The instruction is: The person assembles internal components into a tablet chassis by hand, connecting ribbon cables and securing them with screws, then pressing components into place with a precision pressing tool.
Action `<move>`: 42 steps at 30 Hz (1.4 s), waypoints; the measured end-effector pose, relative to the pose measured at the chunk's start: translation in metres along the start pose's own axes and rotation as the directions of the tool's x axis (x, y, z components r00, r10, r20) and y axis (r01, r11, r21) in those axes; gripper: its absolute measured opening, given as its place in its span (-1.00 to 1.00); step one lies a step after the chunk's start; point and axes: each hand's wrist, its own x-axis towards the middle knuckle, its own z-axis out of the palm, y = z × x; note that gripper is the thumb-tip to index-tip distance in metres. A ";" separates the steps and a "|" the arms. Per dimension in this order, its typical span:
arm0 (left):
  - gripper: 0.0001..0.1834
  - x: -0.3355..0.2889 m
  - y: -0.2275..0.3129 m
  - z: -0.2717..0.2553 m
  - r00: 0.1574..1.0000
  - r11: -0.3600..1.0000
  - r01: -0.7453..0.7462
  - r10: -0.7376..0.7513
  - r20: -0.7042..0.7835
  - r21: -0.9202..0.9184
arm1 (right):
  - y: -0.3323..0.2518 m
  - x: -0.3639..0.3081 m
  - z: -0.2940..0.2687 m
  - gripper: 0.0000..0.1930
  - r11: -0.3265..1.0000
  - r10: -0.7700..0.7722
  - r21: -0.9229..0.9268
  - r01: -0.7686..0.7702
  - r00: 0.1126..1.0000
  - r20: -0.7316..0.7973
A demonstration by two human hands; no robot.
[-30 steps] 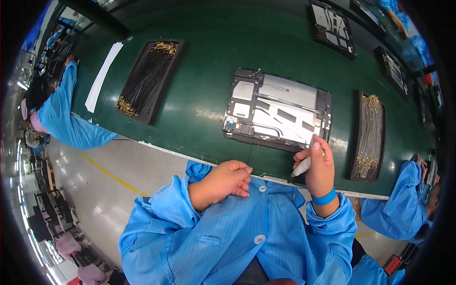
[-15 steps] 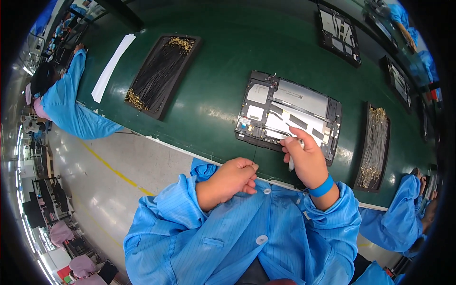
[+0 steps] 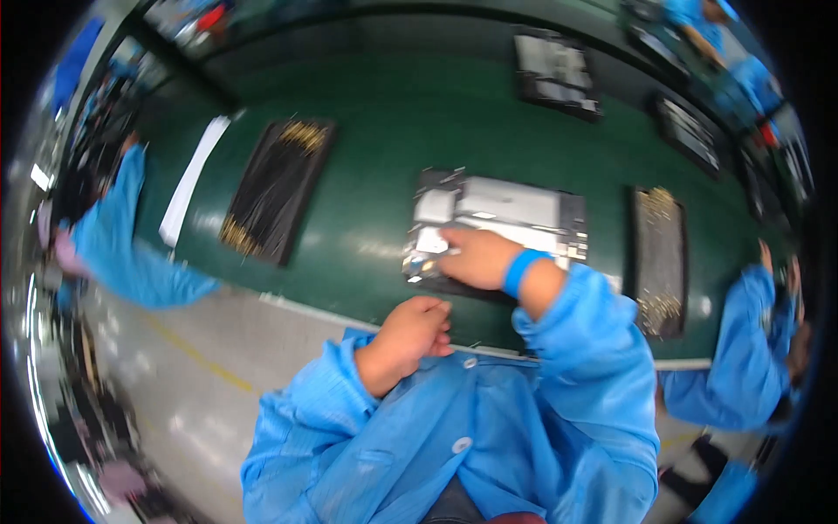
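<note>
An opened tablet (image 3: 515,203) lies on the green bench in front of me, showing silver panels and small parts. My right hand (image 3: 478,258), with a blue wristband, is over its lower left part, thumb and fingers closed together. The hand and blur mostly hide the tweezers it grips, which show more plainly in the earlier picture. Near the bench's front edge, my left hand (image 3: 408,339) is held just left of the right one, its fingertips pinched. Blur hides the thin black cable seen at these fingertips half a second ago.
A tray of black cables (image 3: 271,192) with gold ends lies left, beside a white strip (image 3: 194,179). A tray of grey cables (image 3: 661,253) lies right. More opened tablets (image 3: 559,70) sit at the back right. Co-workers in blue sleeves (image 3: 131,236) work on both sides.
My right hand has moved left across the tablet, toward its lower left corner. The whole view has shifted and blurred. My left hand keeps its pinch near the bench edge.
</note>
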 end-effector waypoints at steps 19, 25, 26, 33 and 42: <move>-0.49 0.039 0.010 -0.061 0.579 0.926 0.319 -0.023 0.815 -0.200 | 0.141 -0.210 0.004 -0.68 0.693 0.636 0.569 -0.443 0.005 -0.771; -0.50 0.040 0.009 -0.060 0.606 0.930 0.307 -0.026 0.795 -0.204 | 0.174 -0.210 0.001 -0.73 0.662 0.425 0.280 -0.695 0.040 -0.904; -0.50 0.039 0.009 -0.059 0.615 0.930 0.299 -0.017 0.788 -0.214 | 0.172 -0.209 -0.003 -0.73 0.644 0.485 0.292 -0.707 0.082 -0.871; -0.51 0.035 0.004 -0.057 0.709 0.941 0.212 0.037 0.704 -0.262 | 0.171 -0.220 -0.007 -0.76 0.662 0.572 0.419 -0.621 0.057 -0.818; -0.66 0.017 0.007 -0.033 0.906 0.996 0.063 -0.029 0.423 -0.066 | 0.131 -0.249 -0.006 -0.67 0.627 0.649 0.557 -0.545 -0.029 -0.760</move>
